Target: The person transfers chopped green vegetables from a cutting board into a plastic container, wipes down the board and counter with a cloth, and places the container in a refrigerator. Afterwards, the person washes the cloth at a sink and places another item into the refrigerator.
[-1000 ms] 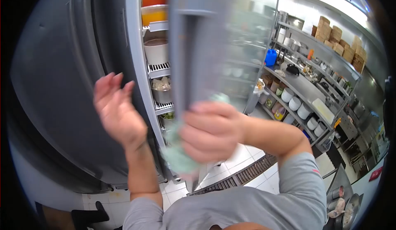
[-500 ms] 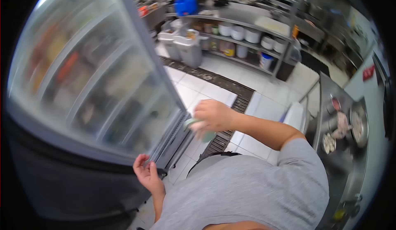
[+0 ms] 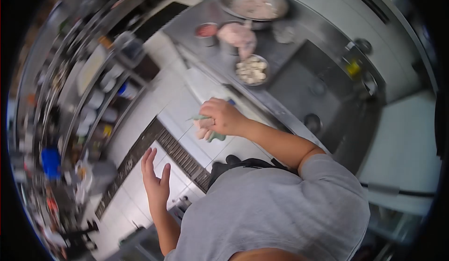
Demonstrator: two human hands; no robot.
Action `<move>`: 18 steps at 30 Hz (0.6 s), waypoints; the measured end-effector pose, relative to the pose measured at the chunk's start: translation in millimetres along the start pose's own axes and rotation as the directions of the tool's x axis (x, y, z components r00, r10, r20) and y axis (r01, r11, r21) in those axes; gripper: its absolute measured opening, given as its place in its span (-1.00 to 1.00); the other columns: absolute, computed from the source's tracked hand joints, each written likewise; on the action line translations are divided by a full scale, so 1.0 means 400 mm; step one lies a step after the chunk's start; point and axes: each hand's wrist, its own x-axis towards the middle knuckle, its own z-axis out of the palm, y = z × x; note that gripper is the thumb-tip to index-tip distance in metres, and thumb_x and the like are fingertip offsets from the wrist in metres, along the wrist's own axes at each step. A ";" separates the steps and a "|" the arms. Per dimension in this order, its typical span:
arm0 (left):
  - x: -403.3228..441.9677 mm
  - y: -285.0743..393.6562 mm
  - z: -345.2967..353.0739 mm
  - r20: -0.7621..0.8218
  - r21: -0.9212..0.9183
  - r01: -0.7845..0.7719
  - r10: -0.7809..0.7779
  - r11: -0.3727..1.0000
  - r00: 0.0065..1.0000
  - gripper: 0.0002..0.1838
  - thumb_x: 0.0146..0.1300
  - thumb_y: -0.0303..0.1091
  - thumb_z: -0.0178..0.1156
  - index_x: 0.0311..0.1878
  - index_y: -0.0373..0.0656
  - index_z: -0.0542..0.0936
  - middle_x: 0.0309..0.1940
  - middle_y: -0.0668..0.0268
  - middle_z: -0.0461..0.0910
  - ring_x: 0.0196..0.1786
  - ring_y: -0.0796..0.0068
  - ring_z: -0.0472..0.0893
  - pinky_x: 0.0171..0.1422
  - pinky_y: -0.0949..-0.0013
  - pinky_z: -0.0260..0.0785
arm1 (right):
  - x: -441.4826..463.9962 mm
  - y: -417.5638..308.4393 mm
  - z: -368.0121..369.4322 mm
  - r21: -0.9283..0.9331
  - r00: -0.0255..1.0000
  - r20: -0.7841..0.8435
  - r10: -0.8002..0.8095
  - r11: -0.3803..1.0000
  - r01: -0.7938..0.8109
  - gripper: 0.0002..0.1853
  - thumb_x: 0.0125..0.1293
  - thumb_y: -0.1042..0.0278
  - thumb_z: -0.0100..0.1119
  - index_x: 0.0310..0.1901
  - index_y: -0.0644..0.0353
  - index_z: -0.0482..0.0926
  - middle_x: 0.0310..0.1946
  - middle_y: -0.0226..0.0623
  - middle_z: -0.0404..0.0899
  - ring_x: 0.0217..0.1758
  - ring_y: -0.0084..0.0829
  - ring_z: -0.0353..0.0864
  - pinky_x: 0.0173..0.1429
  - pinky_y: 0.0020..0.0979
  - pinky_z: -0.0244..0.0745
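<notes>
Cloth (image 3: 217,137): showing pale green
Shirt (image 3: 276,205): reading plain grey
Shoes (image 3: 232,159): showing black
Tiles (image 3: 196,146): showing white, thin grout lines forming a grid
Grate (image 3: 182,154): showing dark brown, slots making stripes
Mat (image 3: 161,20): reading black
Counter (image 3: 187,31): gleaming silver-grey
Sink (image 3: 304,88): looking darker grey
Bowl (image 3: 279,2): shining silver, contents showing pale pink
Meat (image 3: 239,37): showing pink
Cup contents (image 3: 206,30): showing red
Chunks (image 3: 252,70): reading creamy white
Sink-side item (image 3: 353,67): showing bright yellow, blurred
Jug (image 3: 50,162): standing out solid blue
Bin (image 3: 100,174): looking light grey
</notes>
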 end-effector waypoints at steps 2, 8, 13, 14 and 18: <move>0.089 -0.011 0.070 0.111 -0.006 -0.030 0.030 1.000 0.993 -0.49 0.17 -0.41 0.25 0.22 -0.19 0.43 0.29 0.06 0.32 0.36 0.07 0.29 0.40 0.15 0.13 | -0.046 0.062 -0.046 -0.079 0.996 -0.022 0.084 0.993 -0.085 -0.73 0.09 0.16 0.29 -0.42 0.20 0.51 -0.40 -0.25 0.51 -0.25 -0.15 0.49 -0.15 -0.20 0.40; 0.371 0.065 0.235 0.306 -0.275 -0.137 0.221 0.952 0.926 -0.53 0.16 -0.50 0.22 0.17 -0.23 0.44 0.16 0.07 0.45 0.28 0.10 0.40 0.35 0.19 0.20 | -0.282 0.297 -0.424 -0.205 0.549 -0.596 0.586 0.550 -0.810 -0.62 0.18 0.15 0.26 -0.13 0.31 0.59 -0.14 0.00 0.58 -0.04 0.03 0.53 0.05 -0.18 0.44; 0.573 0.270 0.446 0.414 -0.406 -0.318 0.483 0.857 0.772 -0.58 0.13 -0.60 0.21 0.11 -0.26 0.48 0.07 0.06 0.51 0.19 0.12 0.47 0.30 0.25 0.26 | -0.572 0.526 -0.776 -0.202 0.189 -0.890 0.415 0.011 -0.979 -0.60 0.17 0.26 0.20 0.00 0.31 0.54 0.00 -0.04 0.55 0.05 -0.03 0.51 0.14 -0.15 0.40; 0.592 0.334 0.483 0.446 -0.433 -0.355 0.539 0.828 0.714 -0.57 0.11 -0.60 0.23 0.10 -0.25 0.48 0.05 0.06 0.52 0.17 0.10 0.48 0.29 0.26 0.26 | -0.613 0.567 -0.837 -0.268 0.230 -0.890 0.393 -0.043 -0.963 -0.58 0.16 0.28 0.20 0.03 0.29 0.53 0.02 -0.08 0.53 0.06 -0.06 0.49 0.13 -0.14 0.40; 0.625 0.530 0.651 0.529 -0.547 -0.440 0.701 0.712 0.477 -0.57 0.11 -0.55 0.26 0.09 -0.21 0.49 0.08 0.06 0.51 0.16 0.07 0.49 0.24 0.24 0.33 | -0.693 0.739 -1.029 -0.450 0.358 -0.866 0.348 -0.234 -0.862 -0.51 0.14 0.32 0.20 0.15 0.22 0.46 0.06 -0.20 0.48 0.09 -0.13 0.45 0.10 -0.12 0.38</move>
